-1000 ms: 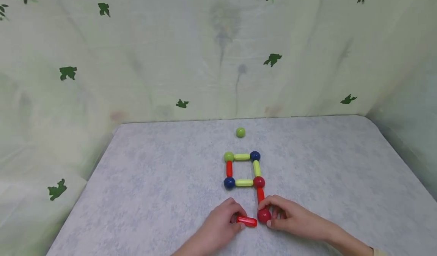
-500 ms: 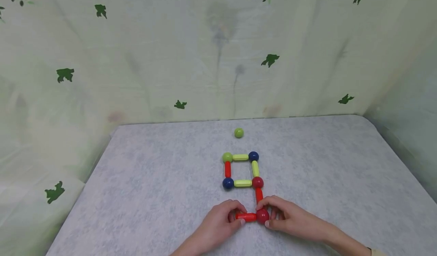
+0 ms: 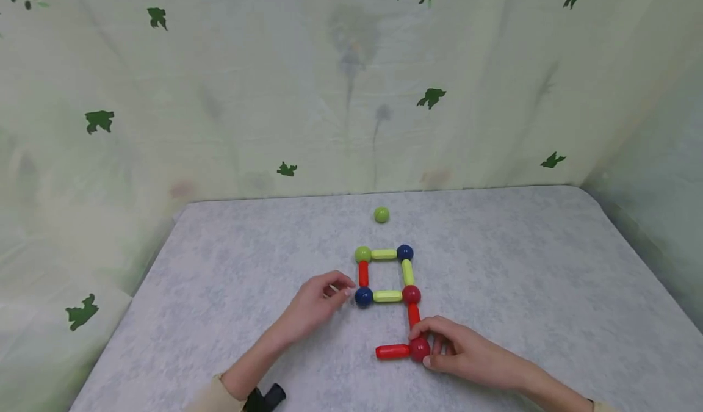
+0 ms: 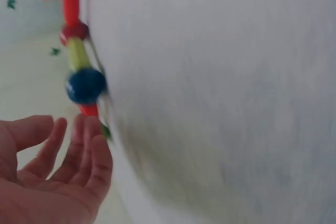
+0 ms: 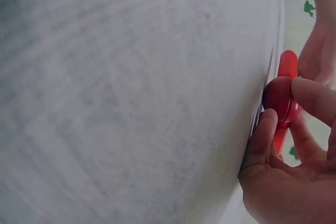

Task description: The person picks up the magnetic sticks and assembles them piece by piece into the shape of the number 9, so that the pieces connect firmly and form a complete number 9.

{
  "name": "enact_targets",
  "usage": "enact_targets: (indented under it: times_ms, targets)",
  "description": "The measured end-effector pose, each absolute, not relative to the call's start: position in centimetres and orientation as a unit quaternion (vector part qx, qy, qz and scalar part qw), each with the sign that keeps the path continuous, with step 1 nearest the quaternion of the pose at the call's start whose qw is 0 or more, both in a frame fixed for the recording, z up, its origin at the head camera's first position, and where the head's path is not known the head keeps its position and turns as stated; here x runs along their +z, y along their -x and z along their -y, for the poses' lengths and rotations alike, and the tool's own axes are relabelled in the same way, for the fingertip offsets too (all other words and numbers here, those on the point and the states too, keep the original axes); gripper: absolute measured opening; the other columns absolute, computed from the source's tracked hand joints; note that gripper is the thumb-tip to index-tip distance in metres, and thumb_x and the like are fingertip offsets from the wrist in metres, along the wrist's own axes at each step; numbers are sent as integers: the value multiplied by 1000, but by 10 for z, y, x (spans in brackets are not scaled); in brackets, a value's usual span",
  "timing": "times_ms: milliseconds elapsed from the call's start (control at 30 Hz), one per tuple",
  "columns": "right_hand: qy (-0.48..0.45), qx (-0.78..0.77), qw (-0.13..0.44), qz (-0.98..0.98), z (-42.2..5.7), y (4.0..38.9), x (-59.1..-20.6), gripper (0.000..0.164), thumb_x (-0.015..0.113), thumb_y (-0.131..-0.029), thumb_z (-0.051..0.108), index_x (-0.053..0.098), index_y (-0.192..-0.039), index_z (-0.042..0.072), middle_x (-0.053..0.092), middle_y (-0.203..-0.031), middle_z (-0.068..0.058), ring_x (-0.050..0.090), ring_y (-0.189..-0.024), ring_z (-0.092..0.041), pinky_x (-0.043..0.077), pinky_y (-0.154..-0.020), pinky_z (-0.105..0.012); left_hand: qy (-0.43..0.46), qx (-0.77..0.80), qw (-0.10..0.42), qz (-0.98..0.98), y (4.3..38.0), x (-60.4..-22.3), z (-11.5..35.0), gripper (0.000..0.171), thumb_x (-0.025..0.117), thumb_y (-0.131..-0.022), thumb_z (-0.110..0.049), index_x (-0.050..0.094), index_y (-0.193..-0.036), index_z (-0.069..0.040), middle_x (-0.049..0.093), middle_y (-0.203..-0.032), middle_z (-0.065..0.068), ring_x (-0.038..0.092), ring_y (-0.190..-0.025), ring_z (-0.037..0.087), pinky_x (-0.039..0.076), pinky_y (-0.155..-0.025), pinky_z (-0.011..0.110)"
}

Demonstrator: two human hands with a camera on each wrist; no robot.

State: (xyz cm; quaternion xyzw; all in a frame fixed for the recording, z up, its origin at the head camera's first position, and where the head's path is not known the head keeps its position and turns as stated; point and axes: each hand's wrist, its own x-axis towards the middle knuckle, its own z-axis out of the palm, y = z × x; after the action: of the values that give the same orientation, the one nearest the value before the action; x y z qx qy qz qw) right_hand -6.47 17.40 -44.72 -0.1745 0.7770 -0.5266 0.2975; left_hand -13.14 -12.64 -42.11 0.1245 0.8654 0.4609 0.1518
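Note:
My right hand (image 3: 464, 352) pinches a red ball (image 3: 420, 350) between thumb and fingers near the table's front. A red rod (image 3: 392, 352) sticks out leftward from that ball, its left end free. Another red rod (image 3: 414, 316) joins it to a second red ball (image 3: 411, 295), a corner of a square of rods and balls. My left hand (image 3: 312, 307) holds nothing, its fingers loosely bent beside the blue ball (image 3: 364, 297) at the square's near left corner. In the left wrist view those fingers (image 4: 101, 166) are apart from the blue ball (image 4: 85, 85).
The square's far corners are a green ball (image 3: 363, 254) and a dark blue ball (image 3: 404, 252). Behind it a loose green ball (image 3: 381, 215) lies on the grey table (image 3: 494, 247). A pale curtain (image 3: 247, 94) with leaf prints hangs behind the table.
My left hand joined the red rod to the near red ball, let go, and moved up and left to beside the blue ball. My right hand keeps its hold on the red ball.

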Motion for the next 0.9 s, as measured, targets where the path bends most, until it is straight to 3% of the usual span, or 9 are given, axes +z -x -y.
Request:
enact_targets:
  times_ms: [133, 367, 567, 900]
  targets:
    - [178, -526, 295, -778, -173, 64, -447, 33, 67, -93, 14, 59, -123, 22, 58, -104, -3, 55, -87, -22, 46, -68, -25, -98, 457, 123, -875, 164, -427, 140, 18, 59, -98, -11, 66, -114, -8, 64, -91, 6, 60, -75, 22, 48, -64, 34]
    - [172, -523, 293, -781, -173, 64, -446, 33, 68, -92, 13, 59, -123, 22, 58, -104, -3, 55, -87, -22, 46, -68, -25, -142, 404, 101, -898, 210, -437, 144, 14, 61, -97, -14, 67, -108, -9, 64, -87, 2, 58, -71, 17, 49, -64, 31]
    - [163, -527, 298, -779, -173, 64, -446, 34, 68, -92, 13, 59, -123, 22, 57, -104, -3, 54, -87, -23, 45, -67, -25, -140, 436, 81, -885, 244, -440, 125, 16, 64, -95, -17, 68, -108, -8, 65, -91, 4, 61, -78, 19, 51, -69, 31]
    - [157, -530, 302, -777, -173, 64, -448, 34, 68, -92, 13, 59, -123, 22, 58, -104, -4, 55, -87, -22, 46, -67, -24, -105, 503, 45, -857, 276, -450, 86, 19, 67, -94, -15, 70, -111, -8, 67, -104, 3, 60, -98, 20, 49, -87, 36]
